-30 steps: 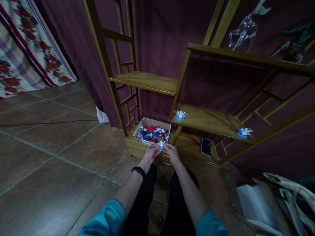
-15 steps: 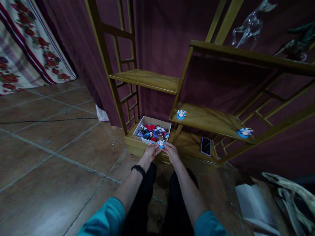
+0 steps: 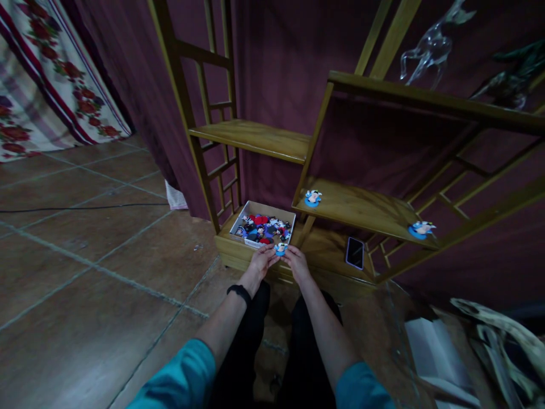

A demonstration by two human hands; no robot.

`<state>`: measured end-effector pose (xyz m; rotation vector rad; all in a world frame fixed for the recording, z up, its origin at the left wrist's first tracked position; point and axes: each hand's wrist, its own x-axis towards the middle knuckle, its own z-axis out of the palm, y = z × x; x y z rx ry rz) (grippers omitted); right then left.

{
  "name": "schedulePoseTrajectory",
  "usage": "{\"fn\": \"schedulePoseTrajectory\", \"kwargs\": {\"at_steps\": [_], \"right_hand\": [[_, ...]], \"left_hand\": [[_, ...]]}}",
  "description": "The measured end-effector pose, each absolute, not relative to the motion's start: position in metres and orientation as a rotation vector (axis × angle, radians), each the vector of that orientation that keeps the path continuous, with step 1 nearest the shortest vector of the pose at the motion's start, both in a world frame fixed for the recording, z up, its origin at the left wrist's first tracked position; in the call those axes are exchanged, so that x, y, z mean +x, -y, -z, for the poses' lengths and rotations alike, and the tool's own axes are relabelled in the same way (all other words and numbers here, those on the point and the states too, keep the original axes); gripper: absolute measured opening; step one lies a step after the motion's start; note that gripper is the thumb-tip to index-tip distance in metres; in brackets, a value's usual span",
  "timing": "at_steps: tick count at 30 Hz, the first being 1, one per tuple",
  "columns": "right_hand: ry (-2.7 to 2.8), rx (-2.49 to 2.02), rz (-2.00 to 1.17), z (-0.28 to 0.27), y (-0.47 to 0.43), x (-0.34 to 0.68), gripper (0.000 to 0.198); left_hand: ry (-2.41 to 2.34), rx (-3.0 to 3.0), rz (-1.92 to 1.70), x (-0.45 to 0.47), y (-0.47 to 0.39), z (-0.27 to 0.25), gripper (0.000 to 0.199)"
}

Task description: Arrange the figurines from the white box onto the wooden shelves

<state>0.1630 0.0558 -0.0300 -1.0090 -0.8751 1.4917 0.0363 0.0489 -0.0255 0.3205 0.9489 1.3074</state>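
Between my two hands is a small figurine [image 3: 281, 249] with a white and pink body on a round blue base. My left hand [image 3: 261, 261] grips its left side, fingers closed at the base. From the right, my right hand [image 3: 297, 262] pinches the opposite edge. Just beyond the hands, a white box [image 3: 292, 225] holds many small red, black, blue and purple figures. Two similar figurines stand on the middle shelf: one figurine [image 3: 313, 197] at its left end, another figurine [image 3: 421, 229] at its right end.
The wooden shelf unit [image 3: 251, 136] has lattice sides. A phone [image 3: 355, 253] lies on its lower board. Higher up stand a clear glass deer [image 3: 428, 51] and a dark figure [image 3: 511, 79]. On the floor at right are a white box [image 3: 438, 352] and bags [image 3: 506, 335].
The figurine has turned or shifted slightly between my fingers. Both hands stay in nearly the same place, and the view has moved a little.
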Motion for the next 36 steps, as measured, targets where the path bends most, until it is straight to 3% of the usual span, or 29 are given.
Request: {"fn": "schedulePoseTrajectory", "kwargs": {"at_steps": [5,14,36], "right_hand": [[1.058,-1.021,-1.366,0.026,-0.055,0.163,0.038],[1.278,-1.054,-1.185,0.034,-0.062,0.161,0.031],[1.24,-1.19,-1.245,0.039,-0.061,0.167,0.034]], "left_hand": [[-0.96,0.37,-1.394,0.038,-0.046,0.023,0.021],[-0.95,0.434,-1.38,0.035,-0.044,0.019,0.025],[-0.993,0.455,-1.325,0.031,-0.046,0.024,0.022]]}}
